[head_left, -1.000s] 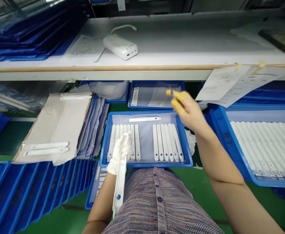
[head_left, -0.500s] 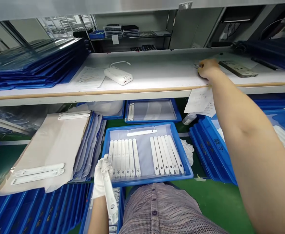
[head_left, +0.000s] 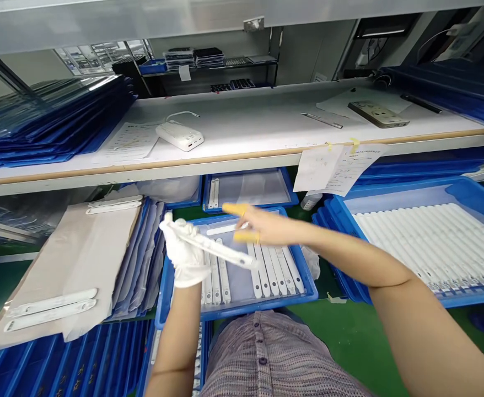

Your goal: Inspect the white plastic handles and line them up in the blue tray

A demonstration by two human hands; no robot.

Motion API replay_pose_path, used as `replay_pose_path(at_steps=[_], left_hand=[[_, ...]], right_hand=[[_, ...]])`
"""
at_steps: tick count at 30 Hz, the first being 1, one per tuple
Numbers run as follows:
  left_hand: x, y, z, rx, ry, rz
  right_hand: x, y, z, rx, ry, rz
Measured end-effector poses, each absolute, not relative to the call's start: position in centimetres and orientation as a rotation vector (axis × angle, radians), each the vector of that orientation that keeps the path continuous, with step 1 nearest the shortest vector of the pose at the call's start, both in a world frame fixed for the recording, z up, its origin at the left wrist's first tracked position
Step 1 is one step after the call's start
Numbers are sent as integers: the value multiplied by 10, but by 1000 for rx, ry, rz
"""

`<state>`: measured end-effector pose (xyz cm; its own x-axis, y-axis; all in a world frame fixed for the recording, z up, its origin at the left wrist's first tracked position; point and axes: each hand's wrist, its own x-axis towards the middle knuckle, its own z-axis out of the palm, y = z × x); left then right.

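My left hand (head_left: 186, 251), in a white glove, is closed around a long white plastic strip (head_left: 225, 251) with a small dark hole near its end. The strip slants down to the right above a blue tray (head_left: 242, 311). My right hand (head_left: 262, 225) is blurred over the same tray, with yellow finger covers on spread fingers and nothing visible between them. Lined up inside the tray are two groups of similar white strips (head_left: 275, 270), and one more strip (head_left: 221, 229) lies crosswise at the back. A thin silver tool (head_left: 322, 120) lies on the shelf.
At right a blue tray (head_left: 444, 184) holds many white strips. Paper-covered sheets (head_left: 76, 248) with several strips are stacked at left. The white shelf (head_left: 242, 129) carries a white power bank (head_left: 179, 135) and a phone-like device (head_left: 377, 114). Paper notes (head_left: 341, 168) hang from its edge.
My right hand has come back from the shelf to above the tray, leaving the silver tool lying there. My left hand has risen, swinging the white strip from pointing down to pointing right.
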<state>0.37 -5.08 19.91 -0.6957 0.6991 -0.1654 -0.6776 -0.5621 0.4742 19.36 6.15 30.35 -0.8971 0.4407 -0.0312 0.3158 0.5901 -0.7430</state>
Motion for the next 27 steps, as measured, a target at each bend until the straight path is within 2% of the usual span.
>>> replay_pose_path(at_steps=[3, 6, 9, 12, 16, 20, 23, 27], left_hand=[[23, -21, 245, 157, 646, 2356], [41, -16, 265, 425, 735, 2333], [54, -28, 246, 526, 887, 2140], [62, -49, 197, 370, 1017, 1895], [72, -87, 131, 83, 1110, 1703], [79, -122, 98, -71, 1126, 1641], [79, -137, 94, -41, 1152, 1632], [78, -145, 110, 195, 1199, 1584]], right_hand=[[205, 20, 290, -628, -2782, 1118], [229, 44, 311, -703, -2752, 923], [260, 101, 346, -903, -2542, 606], [291, 159, 370, -1153, -2413, 359], [316, 217, 379, -1404, -2306, 354], [314, 233, 384, -1439, -2286, 267], [296, 206, 384, -1355, -2348, 351], [264, 138, 358, -1036, -2448, 734]])
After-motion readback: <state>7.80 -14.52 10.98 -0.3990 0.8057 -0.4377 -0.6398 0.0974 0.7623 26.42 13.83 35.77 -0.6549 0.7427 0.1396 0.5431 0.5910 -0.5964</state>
